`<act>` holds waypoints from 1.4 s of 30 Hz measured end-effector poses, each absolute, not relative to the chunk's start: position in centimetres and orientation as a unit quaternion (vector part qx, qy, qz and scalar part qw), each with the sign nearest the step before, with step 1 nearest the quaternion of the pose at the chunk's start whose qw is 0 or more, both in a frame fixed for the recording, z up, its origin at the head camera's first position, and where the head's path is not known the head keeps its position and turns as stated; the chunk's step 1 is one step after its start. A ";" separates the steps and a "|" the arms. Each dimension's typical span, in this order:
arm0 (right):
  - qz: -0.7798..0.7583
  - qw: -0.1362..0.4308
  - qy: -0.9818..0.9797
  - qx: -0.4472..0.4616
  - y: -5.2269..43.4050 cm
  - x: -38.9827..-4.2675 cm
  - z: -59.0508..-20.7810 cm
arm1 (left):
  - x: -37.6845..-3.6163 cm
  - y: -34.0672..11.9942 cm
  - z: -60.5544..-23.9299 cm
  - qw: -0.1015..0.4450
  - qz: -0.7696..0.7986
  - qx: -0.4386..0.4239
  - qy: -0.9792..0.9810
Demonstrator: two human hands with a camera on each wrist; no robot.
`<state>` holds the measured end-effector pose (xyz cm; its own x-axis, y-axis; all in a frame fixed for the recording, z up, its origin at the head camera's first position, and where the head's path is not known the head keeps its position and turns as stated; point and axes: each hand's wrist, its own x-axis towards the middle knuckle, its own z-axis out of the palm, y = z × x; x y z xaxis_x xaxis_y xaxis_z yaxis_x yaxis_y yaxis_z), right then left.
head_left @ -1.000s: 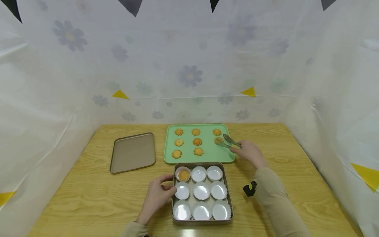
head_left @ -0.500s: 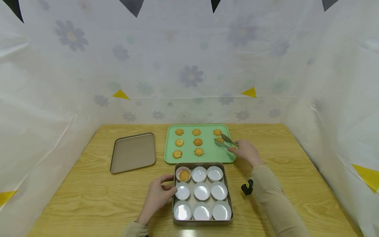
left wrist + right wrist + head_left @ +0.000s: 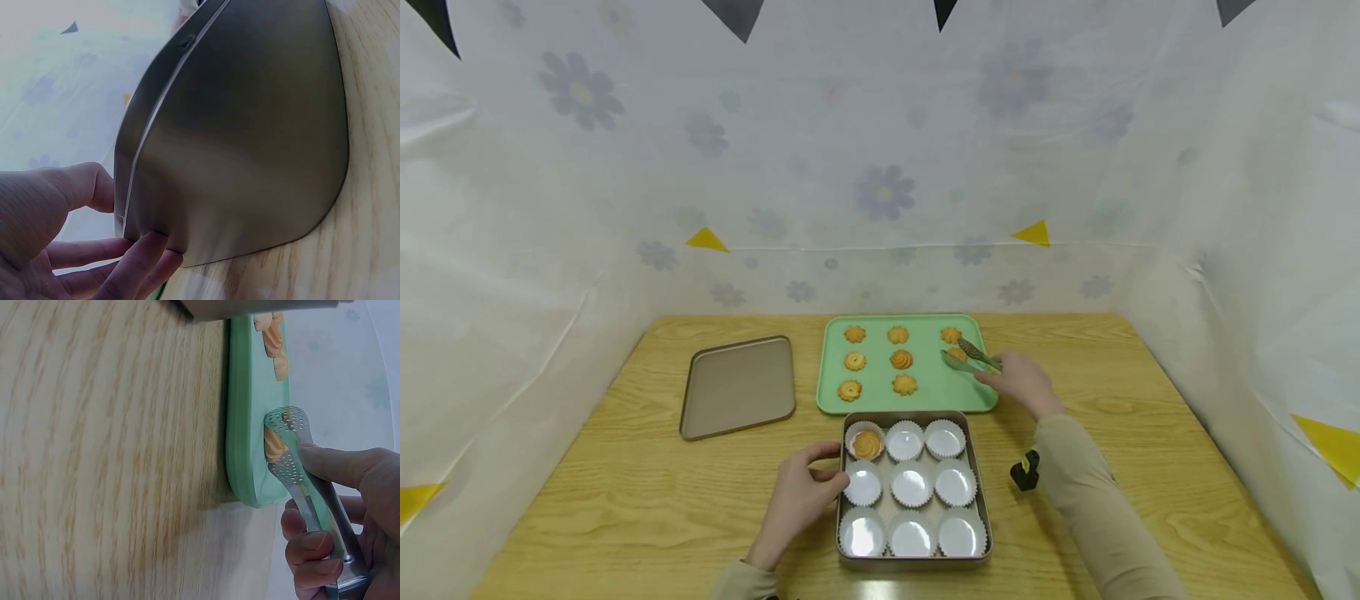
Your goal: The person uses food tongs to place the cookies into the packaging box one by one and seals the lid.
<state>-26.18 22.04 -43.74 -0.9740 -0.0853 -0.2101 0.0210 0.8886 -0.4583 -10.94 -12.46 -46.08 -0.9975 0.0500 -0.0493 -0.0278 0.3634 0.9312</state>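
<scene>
My right hand [image 3: 1022,383] grips metal tongs [image 3: 340,515] with perforated heads. Both heads stand on either side of a cookie [image 3: 274,447] at the right of the green tray [image 3: 940,400]; whether they squeeze it I cannot tell. Nearer me is a deep brown rectangular tin [image 3: 914,564] with rows of white paper cups [image 3: 912,484]. A swirled cookie [image 3: 867,445] sits in its far-left cup. At the tin's left side, my left hand [image 3: 801,493] holds the rim, thumb on top and fingers against the outer wall.
Several more cookies [image 3: 901,359] lie in rows on the green tray, just beyond the tin. A shallow brown tray [image 3: 739,388] lies to the left on the wooden table [image 3: 625,500]. Floral white sheeting [image 3: 880,125] encloses the back and sides.
Slightly leftward shift of my right hand and the tongs, their heads now closer around the right-hand cookie, which sits a little further right. My left hand stays on the tin.
</scene>
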 end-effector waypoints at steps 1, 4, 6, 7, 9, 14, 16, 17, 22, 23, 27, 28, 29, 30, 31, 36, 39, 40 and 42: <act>-0.233 0.112 0.966 -0.017 22.0 -26.2 -43.7 | -10.9 -12.5 -46.1 0.034 0.564 0.007 0.825; -0.228 0.111 0.967 -0.016 22.0 -26.2 -43.7 | -10.9 -12.4 -46.0 0.032 0.562 0.006 0.826; -0.227 0.111 0.967 -0.017 22.0 -26.2 -43.7 | -10.9 -12.4 -46.0 0.031 0.561 0.006 0.827; -0.228 0.111 0.967 -0.017 22.0 -26.2 -43.7 | -10.9 -12.4 -46.0 0.031 0.561 0.006 0.827; -0.235 0.113 0.965 -0.016 22.1 -26.2 -43.7 | -10.9 -12.4 -45.9 0.031 0.561 0.006 0.827; -0.251 0.113 0.961 -0.021 22.2 -26.2 -43.7 | -10.9 -12.5 -45.9 0.032 0.565 0.008 0.825; -0.255 0.113 0.960 -0.025 22.3 -26.2 -43.8 | -10.9 -12.5 -46.0 0.032 0.565 0.008 0.825; -0.257 0.112 0.960 -0.027 22.3 -26.2 -43.8 | -10.9 -12.5 -46.0 0.033 0.565 0.007 0.824; -0.253 0.104 0.961 -0.034 22.4 -26.1 -44.0 | -10.9 -12.5 -46.0 0.032 0.564 0.004 0.825; -0.251 0.102 0.962 -0.035 22.4 -26.1 -44.0 | -10.9 -12.4 -46.0 0.032 0.564 0.004 0.825; -0.250 0.096 0.963 -0.037 22.6 -26.0 -44.2 | -11.0 -12.4 -46.0 0.030 0.561 0.004 0.827; -0.250 0.094 0.963 -0.039 22.6 -26.0 -44.3 | -11.0 -12.4 -46.0 0.029 0.560 0.004 0.828; -0.251 0.093 0.963 -0.040 22.6 -26.0 -44.3 | -11.0 -12.4 -46.0 0.029 0.560 0.005 0.828; -0.253 0.091 0.962 -0.041 22.7 -26.0 -44.4 | -11.0 -12.4 -46.0 0.028 0.560 0.005 0.828; -0.254 0.089 0.962 -0.043 22.7 -25.9 -44.4 | -11.0 -12.4 -46.0 0.027 0.559 0.005 0.829; -0.263 0.085 0.960 -0.050 22.7 -25.6 -44.3 | -11.1 -12.4 -46.1 0.028 0.563 0.006 0.826; -0.267 0.086 0.958 -0.053 22.7 -25.2 -44.2 | -11.0 -12.5 -46.1 0.030 0.567 0.006 0.823; -0.270 0.088 0.958 -0.052 22.6 -25.1 -44.1 | -11.0 -12.5 -46.1 0.031 0.568 0.006 0.823; -0.274 0.089 0.956 -0.053 22.7 -25.0 -44.1 | -11.0 -12.5 -46.0 0.032 0.569 0.006 0.822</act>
